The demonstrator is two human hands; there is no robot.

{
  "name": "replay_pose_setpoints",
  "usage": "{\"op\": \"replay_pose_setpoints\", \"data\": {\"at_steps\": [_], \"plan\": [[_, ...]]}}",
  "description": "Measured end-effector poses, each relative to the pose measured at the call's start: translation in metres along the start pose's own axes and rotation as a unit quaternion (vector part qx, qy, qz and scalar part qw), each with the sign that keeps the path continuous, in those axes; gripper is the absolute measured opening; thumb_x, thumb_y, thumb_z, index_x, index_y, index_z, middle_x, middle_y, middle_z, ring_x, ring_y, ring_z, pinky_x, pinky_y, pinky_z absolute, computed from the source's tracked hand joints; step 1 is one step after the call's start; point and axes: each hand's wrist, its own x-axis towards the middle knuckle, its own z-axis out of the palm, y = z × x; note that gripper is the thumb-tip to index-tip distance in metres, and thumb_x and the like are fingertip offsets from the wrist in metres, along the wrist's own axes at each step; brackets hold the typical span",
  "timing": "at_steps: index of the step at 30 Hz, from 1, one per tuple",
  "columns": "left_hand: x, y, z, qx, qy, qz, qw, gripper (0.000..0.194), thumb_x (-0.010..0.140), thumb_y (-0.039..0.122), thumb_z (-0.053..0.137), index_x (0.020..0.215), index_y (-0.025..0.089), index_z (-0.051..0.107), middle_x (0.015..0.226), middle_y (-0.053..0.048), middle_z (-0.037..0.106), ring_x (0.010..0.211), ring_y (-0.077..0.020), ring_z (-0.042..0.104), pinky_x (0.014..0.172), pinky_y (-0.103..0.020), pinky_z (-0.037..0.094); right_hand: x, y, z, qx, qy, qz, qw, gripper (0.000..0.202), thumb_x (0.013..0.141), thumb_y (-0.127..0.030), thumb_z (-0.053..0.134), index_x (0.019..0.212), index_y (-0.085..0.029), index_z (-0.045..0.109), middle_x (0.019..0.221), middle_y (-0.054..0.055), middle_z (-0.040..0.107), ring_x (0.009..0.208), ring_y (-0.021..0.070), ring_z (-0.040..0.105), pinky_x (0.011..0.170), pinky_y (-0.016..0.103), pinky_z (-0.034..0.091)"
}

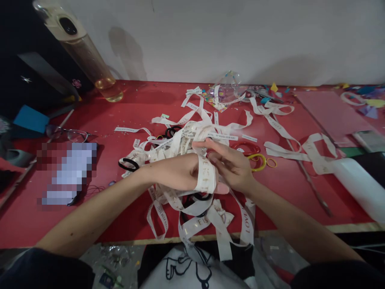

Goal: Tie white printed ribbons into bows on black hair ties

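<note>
A white ribbon (206, 172) with gold lettering is wrapped around my left hand (180, 170), which lies sideways over a tangled heap of printed ribbons (171, 148). Its fingertips stick out past the band; its other fingers are partly hidden. Against the far side of this band is my right hand (236, 166), index finger stretched toward the left and the other fingers curled at the ribbon. Just below my hands, black hair ties (195, 200) show among the loops. More ribbon, printed "LOVE" (246, 224), hangs over the table's front edge.
On the red table (99, 112), a bottle (96, 68), glasses (69, 134) and a blurred-out phone (70, 172) lie to the left. Yellow (257, 162) and red rings (246, 148) sit beside my right hand. Further right are a thin stick (309, 184), pink sheet (333, 112) and white object (357, 184).
</note>
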Motion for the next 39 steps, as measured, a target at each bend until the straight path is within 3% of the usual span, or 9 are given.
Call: {"op": "replay_pose_setpoints", "data": {"at_steps": [4,9,13,18,22,27,32,36,39], "plan": [[0.0,0.006,0.0,-0.04,-0.01,0.009,0.999,0.03,0.086,0.039,0.068,0.072,0.015,0.057,0.065,0.003,0.052,0.06,-0.0084,0.047,0.055,-0.021,0.041,0.004,0.0,0.002,0.048,-0.041,-0.002,0.998,0.051,0.094,-0.028,0.061,0.143,-0.032,0.051,0.128,0.006,0.069,0.111,0.0205,0.068,0.092,0.035,0.057],[0.0,0.002,0.0,-0.039,-0.027,-0.015,0.999,0.036,0.089,0.047,0.063,0.073,0.015,0.06,0.069,0.0,0.056,0.062,-0.0096,0.05,0.057,-0.023,0.042,0.006,-0.001,0.003,0.045,-0.026,0.004,0.999,0.028,0.091,-0.028,0.066,0.118,-0.028,0.068,0.117,0.006,0.069,0.104,0.019,0.066,0.086,0.032,0.056],[0.001,0.001,0.002,-0.062,-0.04,-0.02,0.997,0.038,0.087,0.05,0.065,0.073,0.015,0.062,0.069,-0.001,0.058,0.062,-0.0106,0.051,0.056,-0.023,0.042,0.005,-0.005,0.002,0.138,-0.055,0.045,0.988,0.04,0.096,-0.041,0.057,0.133,-0.027,0.058,0.133,0.01,0.063,0.112,0.0207,0.065,0.088,0.033,0.057],[0.0,0.007,0.004,-0.101,-0.035,0.0,0.994,0.042,0.087,0.053,0.065,0.071,0.015,0.061,0.068,0.0,0.056,0.058,-0.0085,0.046,0.053,-0.022,0.037,0.003,-0.005,-0.001,0.126,-0.071,-0.002,0.989,0.049,0.094,-0.05,0.056,0.136,-0.023,0.057,0.12,0.01,0.07,0.109,0.022,0.068,0.091,0.034,0.056],[-0.003,0.007,0.005,-0.123,-0.029,0.021,0.992,0.044,0.09,0.055,0.061,0.075,0.014,0.064,0.061,0.003,0.049,0.053,-0.007,0.04,0.049,-0.022,0.03,0.003,-0.001,0.001,0.1,-0.037,-0.016,0.994,0.04,0.094,-0.042,0.06,0.13,-0.025,0.062,0.117,0.007,0.071,0.103,0.0195,0.069,0.088,0.031,0.056],[-0.003,0.001,0.008,-0.139,-0.017,0.03,0.99,0.05,0.089,0.062,0.058,0.079,0.015,0.068,0.057,0.005,0.041,0.051,-0.0078,0.034,0.048,-0.024,0.027,0.003,-0.005,0.006,0.043,0.004,0.027,0.999,0.013,0.092,-0.03,0.062,0.098,-0.021,0.069,0.093,0.003,0.074,0.084,0.0163,0.069,0.075,0.028,0.056],[0.002,-0.012,0.007,-0.116,0.109,0.105,0.982,0.055,0.095,0.064,0.044,0.096,0.016,0.071,0.057,0.007,0.029,0.051,-0.0086,0.023,0.051,-0.027,0.022,0.0,-0.002,0.01,-0.096,0.094,0.017,0.991,0.013,0.088,-0.018,0.062,0.097,-0.023,0.07,0.086,0.001,0.075,0.074,0.017,0.069,0.066,0.029,0.056],[0.004,-0.024,-0.001,-0.077,0.217,0.069,0.971,0.065,0.096,0.069,0.033,0.114,0.017,0.068,0.055,0.009,0.018,0.049,-0.0099,0.014,0.05,-0.027,0.017,-0.002,-0.001,0.014,-0.111,0.153,0.064,0.98,0.006,0.089,-0.023,0.067,0.094,-0.023,0.07,0.076,-0.002,0.073,0.063,0.0121,0.066,0.06,0.023,0.053],[0.005,-0.026,-0.003,-0.014,0.29,0.056,0.955,0.061,0.096,0.067,0.034,0.123,0.022,0.067,0.054,0.007,0.021,0.049,-0.0119,0.021,0.052,-0.028,0.023,-0.002,-0.007,0.017,-0.078,0.171,0.084,0.979,0.005,0.088,-0.026,0.07,0.088,-0.022,0.068,0.071,-0.002,0.071,0.06,0.0107,0.065,0.057,0.021,0.052]]}}
